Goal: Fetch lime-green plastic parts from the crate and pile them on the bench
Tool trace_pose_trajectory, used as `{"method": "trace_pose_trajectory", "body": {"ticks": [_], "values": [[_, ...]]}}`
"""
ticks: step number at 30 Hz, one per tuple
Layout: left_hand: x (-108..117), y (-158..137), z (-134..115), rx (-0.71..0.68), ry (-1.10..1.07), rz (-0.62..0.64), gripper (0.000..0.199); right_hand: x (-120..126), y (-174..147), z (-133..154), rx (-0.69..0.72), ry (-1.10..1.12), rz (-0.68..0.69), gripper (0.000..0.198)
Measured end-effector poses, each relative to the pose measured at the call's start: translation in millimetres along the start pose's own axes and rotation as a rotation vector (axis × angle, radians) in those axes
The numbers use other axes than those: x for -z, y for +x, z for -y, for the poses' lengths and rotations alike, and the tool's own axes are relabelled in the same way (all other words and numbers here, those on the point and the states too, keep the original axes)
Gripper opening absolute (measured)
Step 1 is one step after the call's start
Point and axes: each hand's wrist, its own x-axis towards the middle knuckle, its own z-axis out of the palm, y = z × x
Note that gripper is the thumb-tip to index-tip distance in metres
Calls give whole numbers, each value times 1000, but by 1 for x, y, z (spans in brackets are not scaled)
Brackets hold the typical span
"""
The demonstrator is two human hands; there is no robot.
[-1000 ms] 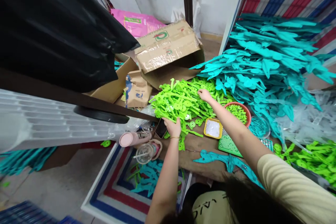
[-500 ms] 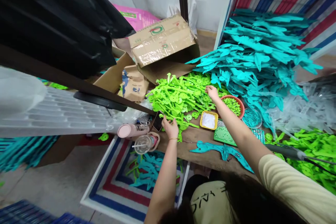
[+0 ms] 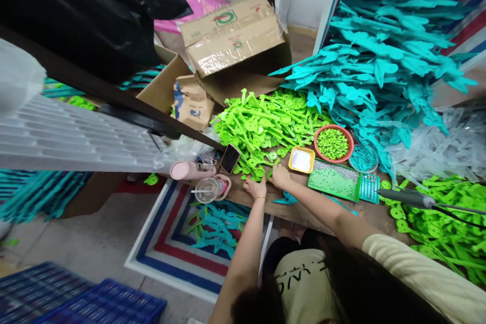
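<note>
My left hand is at the front edge of a pile of lime-green plastic pieces, many with round disc ends and long thin arms. Its fingers are closed on a lime-green piece that they mostly hide. Close beside it, my right hand is closed too, with a bit of lime green showing at its fingertips. A teal plastic piece lies on the wooden table, partly under my right forearm. Behind that hand stands a yellow dish of white material.
Right of the hands are a red bowl of small green parts, a green tray and a grey corded tool. A teal stack rises behind. Leftward are a phone, pink bottle, lidded cup and cardboard box.
My right hand has drawn back from the pile's right side to beside my left hand. The left hand has shifted slightly right and toward the table's front edge. The view has tilted down.
</note>
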Motion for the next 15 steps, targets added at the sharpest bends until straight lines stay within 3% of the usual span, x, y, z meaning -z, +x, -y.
{"method": "trace_pose_trajectory", "body": {"ticks": [4, 10, 15], "values": [[-2, 0, 3, 151, -64, -69, 67, -15, -5, -2, -105, 41, -40, 44], [-8, 15, -9, 337, -167, -68, 76, -28, 4, -11, -201, 260, -81, 44], [-6, 19, -11, 230, -235, 55, 31, -38, 2, -11, -161, 549, -43, 36]]}}
